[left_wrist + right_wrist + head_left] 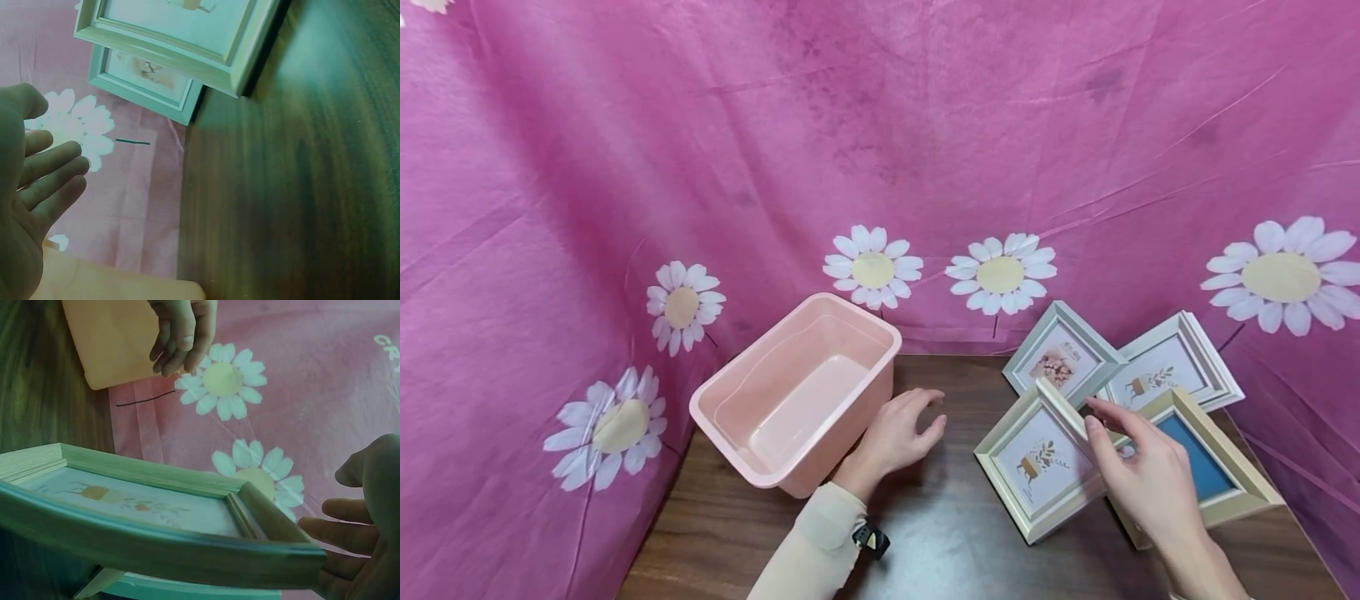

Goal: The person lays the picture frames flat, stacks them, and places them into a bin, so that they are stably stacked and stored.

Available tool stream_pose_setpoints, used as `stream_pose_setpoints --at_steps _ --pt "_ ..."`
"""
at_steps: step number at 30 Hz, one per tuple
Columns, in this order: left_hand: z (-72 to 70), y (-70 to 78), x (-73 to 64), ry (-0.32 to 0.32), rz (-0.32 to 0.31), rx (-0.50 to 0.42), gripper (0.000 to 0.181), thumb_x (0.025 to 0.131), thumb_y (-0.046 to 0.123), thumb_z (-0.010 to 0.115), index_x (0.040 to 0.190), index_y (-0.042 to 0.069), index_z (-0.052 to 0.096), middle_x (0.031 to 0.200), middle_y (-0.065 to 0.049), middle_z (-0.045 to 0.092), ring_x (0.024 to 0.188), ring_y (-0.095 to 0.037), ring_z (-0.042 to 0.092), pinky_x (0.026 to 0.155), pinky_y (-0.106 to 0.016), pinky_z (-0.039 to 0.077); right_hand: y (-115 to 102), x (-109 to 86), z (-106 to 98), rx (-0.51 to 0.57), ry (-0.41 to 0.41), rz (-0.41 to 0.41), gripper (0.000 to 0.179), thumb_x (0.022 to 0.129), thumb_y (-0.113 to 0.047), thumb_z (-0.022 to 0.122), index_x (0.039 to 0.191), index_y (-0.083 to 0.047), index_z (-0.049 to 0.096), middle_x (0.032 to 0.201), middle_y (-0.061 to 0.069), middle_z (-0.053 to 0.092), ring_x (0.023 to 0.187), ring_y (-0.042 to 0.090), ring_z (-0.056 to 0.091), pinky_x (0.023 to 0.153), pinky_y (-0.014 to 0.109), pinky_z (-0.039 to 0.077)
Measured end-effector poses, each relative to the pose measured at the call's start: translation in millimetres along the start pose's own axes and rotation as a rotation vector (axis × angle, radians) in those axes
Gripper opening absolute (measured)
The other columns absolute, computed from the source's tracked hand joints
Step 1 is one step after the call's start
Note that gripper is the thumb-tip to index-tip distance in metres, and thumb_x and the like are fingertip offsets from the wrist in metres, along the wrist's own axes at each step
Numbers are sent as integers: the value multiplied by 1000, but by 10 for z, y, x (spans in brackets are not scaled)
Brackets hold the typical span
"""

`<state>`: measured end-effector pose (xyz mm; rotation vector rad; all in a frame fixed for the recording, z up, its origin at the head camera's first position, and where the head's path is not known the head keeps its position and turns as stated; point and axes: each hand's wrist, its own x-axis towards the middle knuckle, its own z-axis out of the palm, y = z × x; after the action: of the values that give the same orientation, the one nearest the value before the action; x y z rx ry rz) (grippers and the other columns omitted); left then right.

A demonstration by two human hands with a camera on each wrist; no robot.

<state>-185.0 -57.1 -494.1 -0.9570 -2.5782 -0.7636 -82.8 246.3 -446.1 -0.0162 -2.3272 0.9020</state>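
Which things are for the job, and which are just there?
Job, probably: cream rectangular picture frame; beige rectangular frame, blue inside; grey rectangular frame; white rectangular frame; pink plastic tub.

Just there: pink flowered cloth; brown wooden table; black wristband.

Place: makeshift tabletop booth in a draped corner; home or studio, I cannot tell. Evidence on my feeds: magenta daisy-print curtain (925,150), enclosing back and both sides; dark wood-grain bench (940,533), set against it. Household goods: four picture frames (1041,467), one pink plastic tub (782,367).
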Motion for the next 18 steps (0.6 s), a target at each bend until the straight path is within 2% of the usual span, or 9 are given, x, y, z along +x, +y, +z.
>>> stream_pose_setpoints --at_steps 4,10,11,14,16,18 --pt "62 -7 -17 -33 -26 -25 33 101 26 69 129 8 74 124 -5 79 117 -19 75 103 -33 59 50 -43 -10 11 18 13 32 90 -6 78 122 -3 79 108 24 81 100 -37 39 78 14 40" --pt "185 -26 -15 -80 -36 -55 33 103 26 67 131 10 72 126 -7 79 119 -19 74 104 -33 58 108 -101 -26 -6 21 48 33 89 -5 79 122 -5 80 101 23 80 92 -34 41 75 27 36" --pt "210 -29 -14 -88 -34 -59 33 103 26 68 132 10 72 126 -7 78 119 -19 74 104 -33 59 115 -112 -26 -9 19 57 32 89 -5 79 122 -5 80 100 23 80 93 -34 41 76 28 35" --pt "288 -37 -9 -118 -33 -62 33 103 26 67 132 10 72 126 -5 78 119 -18 74 104 -32 59 135 -147 -36 -16 9 65 33 90 -6 79 123 -6 79 100 23 79 79 -30 43 75 27 34" --pt "335 -38 -6 -144 -37 -66 33 104 26 67 133 11 72 127 -4 78 119 -18 74 104 -31 58 149 -172 -39 -16 5 71 33 90 -6 79 123 -7 79 101 22 80 78 -31 45 76 26 36" --pt "377 -33 -1 -167 -40 -65 33 104 26 67 134 12 71 127 -3 78 119 -17 74 104 -30 58 162 -197 -40 -10 4 83 33 90 -7 80 123 -9 80 97 9 83 76 -30 47 77 19 37"
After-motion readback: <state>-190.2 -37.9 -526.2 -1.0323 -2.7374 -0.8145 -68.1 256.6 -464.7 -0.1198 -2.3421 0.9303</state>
